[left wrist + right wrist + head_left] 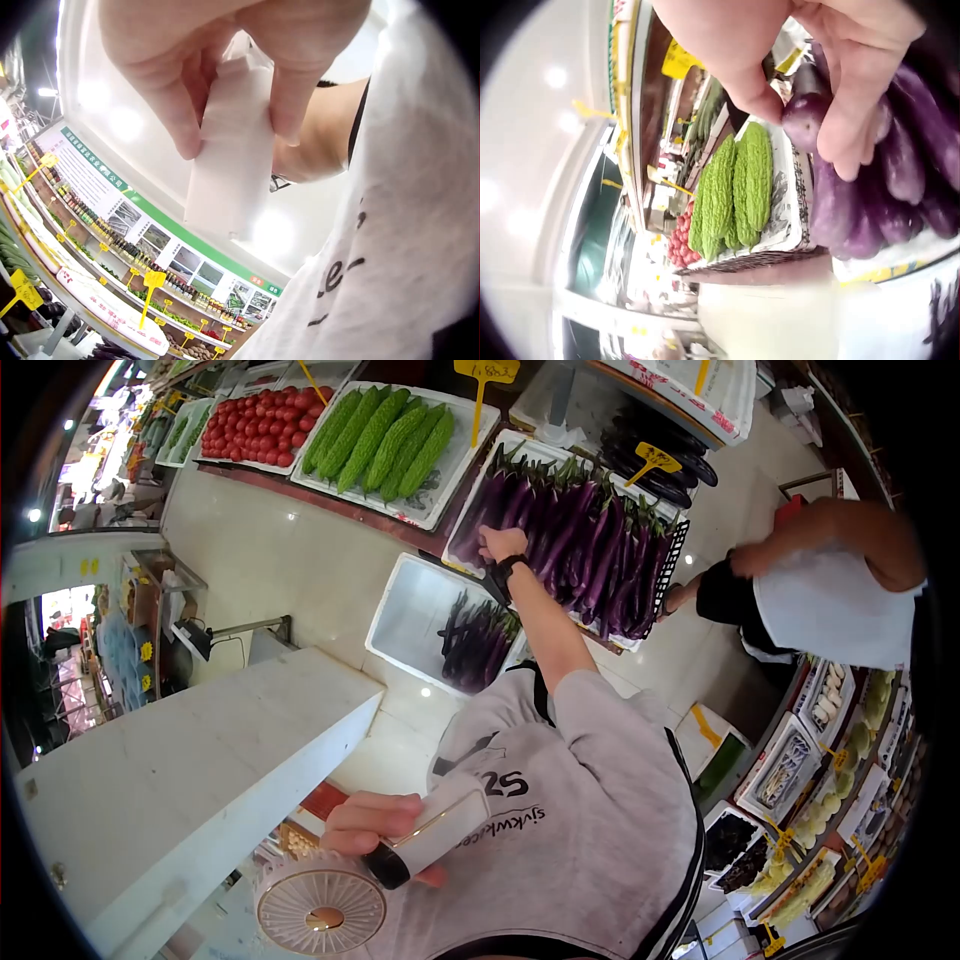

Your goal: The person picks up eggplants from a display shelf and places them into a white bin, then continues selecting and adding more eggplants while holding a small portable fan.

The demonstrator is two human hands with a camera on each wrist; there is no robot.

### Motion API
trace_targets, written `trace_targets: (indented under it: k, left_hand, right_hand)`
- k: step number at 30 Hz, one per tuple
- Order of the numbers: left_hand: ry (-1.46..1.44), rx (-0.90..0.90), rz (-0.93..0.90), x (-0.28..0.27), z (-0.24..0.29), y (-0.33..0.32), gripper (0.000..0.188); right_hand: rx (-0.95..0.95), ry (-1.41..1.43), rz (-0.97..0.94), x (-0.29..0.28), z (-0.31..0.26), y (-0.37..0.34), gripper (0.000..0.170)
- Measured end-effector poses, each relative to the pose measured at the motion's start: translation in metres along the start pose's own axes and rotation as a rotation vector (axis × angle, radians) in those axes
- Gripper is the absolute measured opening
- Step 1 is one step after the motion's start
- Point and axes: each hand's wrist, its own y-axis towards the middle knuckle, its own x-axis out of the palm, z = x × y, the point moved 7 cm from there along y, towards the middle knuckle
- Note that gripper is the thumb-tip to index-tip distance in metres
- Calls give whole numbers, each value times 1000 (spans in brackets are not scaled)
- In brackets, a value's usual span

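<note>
Long purple eggplants [590,550] lie side by side in a white crate [451,543] at the upper centre of the head view. My right hand [503,544] is at the crate's left end; in the right wrist view that hand [742,37] pinches the end of one eggplant [804,124] between thumb and fingers. Low in the head view my left hand [375,822] holds a white handheld fan [320,905] in front of my shirt. The left wrist view shows the fingers round a white body [232,157].
Bitter melons [385,440] and tomatoes [262,425] fill trays at the upper left. A white box [410,605] with dark eggplants stands below the crate. Another person [830,590] is at the right, beside vegetable shelves. A pale counter [200,760] juts in at the left.
</note>
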Motion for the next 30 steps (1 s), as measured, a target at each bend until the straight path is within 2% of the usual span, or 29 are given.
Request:
trace_targets:
  k: [4, 7, 8, 12, 13, 15, 16, 19, 20, 22, 23, 25, 27, 30]
  left_hand:
    - [8, -9, -8, -4, 1, -2, 94]
    - [6, 19, -46, -4, 1, 5, 95]
    - [-3, 9, -68, -4, 1, 5, 96]
    - [-51, -23, -160, -4, -1, 10, 97]
    - [-63, -29, -183, -3, -2, 12, 97]
    - [-104, -59, -201, 0, -3, 17, 96]
    - [-123, -74, -210, 2, -4, 19, 95]
    - [-183, -63, -287, 11, -9, 17, 97]
    - [-183, -61, -301, 13, -9, 17, 97]
    - [-183, -57, -333, 17, -8, 20, 97]
    - [-191, -56, -340, 18, -8, 20, 97]
    - [-202, -57, -353, 19, -9, 19, 97]
    - [-219, -68, -345, 22, -10, 17, 97]
    - [-244, -102, -378, 28, -10, 17, 96]
  right_hand:
    - [127, 316, 33, 1, 27, 4, 22]
    - [193, 650, -522, 19, 34, 27, 17]
    - [164, 640, -638, 18, 25, 20, 14]
    - [-69, 314, -743, -13, -13, -42, 14]
    - [-86, 208, -759, -23, -10, -50, 13]
    - [-111, 170, -859, -44, -10, -73, 18]
    - [-110, 250, -817, -54, -11, -85, 23]
    - [-151, 255, -463, -101, 4, -80, 26]
    - [-178, 211, -373, -123, 26, -57, 27]
    - [-214, 90, -159, -173, 32, -57, 25]
    - [-192, 58, -29, -196, 49, -48, 33]
    - [-239, -571, 372, -248, 41, -63, 54]
    - [-256, -683, 585, -278, 41, -77, 54]
    - [-245, -777, 683, -303, 35, -95, 46]
